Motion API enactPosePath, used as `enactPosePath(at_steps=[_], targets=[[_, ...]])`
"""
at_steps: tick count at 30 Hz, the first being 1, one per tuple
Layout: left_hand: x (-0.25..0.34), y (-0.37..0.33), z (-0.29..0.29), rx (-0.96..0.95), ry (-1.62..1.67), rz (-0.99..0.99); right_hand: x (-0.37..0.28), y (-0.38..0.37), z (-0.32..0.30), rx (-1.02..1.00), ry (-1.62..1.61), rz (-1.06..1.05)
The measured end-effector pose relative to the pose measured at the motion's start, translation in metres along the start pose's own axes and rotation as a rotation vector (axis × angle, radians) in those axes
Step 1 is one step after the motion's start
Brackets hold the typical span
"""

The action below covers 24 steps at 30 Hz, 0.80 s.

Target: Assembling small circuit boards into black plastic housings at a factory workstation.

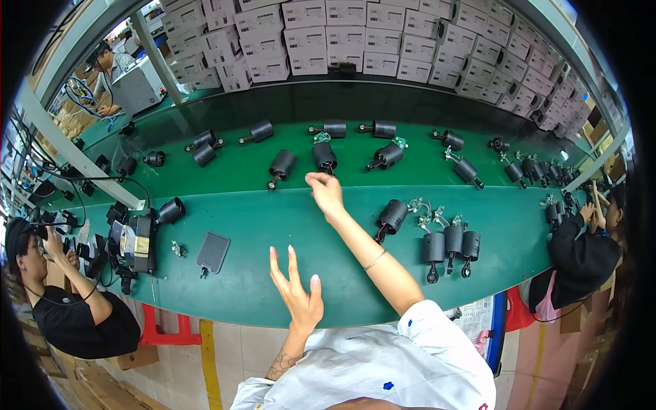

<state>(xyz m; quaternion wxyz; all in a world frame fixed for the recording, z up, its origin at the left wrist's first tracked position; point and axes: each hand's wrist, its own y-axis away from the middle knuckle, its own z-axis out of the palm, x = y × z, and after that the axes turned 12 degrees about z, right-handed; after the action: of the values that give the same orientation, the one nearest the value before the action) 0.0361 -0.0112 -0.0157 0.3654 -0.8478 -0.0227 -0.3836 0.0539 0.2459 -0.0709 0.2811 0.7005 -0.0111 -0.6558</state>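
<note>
Rows of white cartons (328, 34) are standing stacked along the far edge of the line, each one carrying a small dark label on its face, and they are curving with the lens from the far left round to the far right. Below them the green conveyor belt (273, 225) is running across the whole view.

On your left a flat dark grey pad (213, 251) is lying on the belt beside a black handheld tool (137, 242) with a yellow patch. On your right three black cylindrical lamp housings (451, 242) are standing close together, with another housing (392, 216) lying just beside your forearm.

Your right hand (325, 192) is reaching far across the belt, fingers loosely pinched and holding nothing that shows. Its fingertips are sitting just at the lower end of a black lamp housing (324, 156), which is lying tilted near the middle of the belt with a greenish connector (322, 137) above it. Your left hand (295, 290) is hovering released above the near edge, fingers spread.
</note>
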Motion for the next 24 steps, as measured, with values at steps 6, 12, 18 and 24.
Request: enactPosePath(at_steps=[6, 12, 18, 24], targets=[[0.001, -0.004, 0.004, -0.048, 0.044, 0.017, 0.012, -0.029, -0.022, 1.075, 0.889, -0.438], [-0.005, -0.010, 0.011, -0.029, 0.282, -0.136, -0.008, 0.000, -0.050, 0.656, 0.717, -0.317], [-0.046, -0.033, 0.033, 0.095, 1.070, -0.630, -0.006, 0.119, -0.037, -0.004, -0.044, -0.078], [-0.026, -0.037, 0.015, -0.013, 1.369, -0.827, 0.030, 0.227, -0.052, -0.161, 0.022, -0.128]])
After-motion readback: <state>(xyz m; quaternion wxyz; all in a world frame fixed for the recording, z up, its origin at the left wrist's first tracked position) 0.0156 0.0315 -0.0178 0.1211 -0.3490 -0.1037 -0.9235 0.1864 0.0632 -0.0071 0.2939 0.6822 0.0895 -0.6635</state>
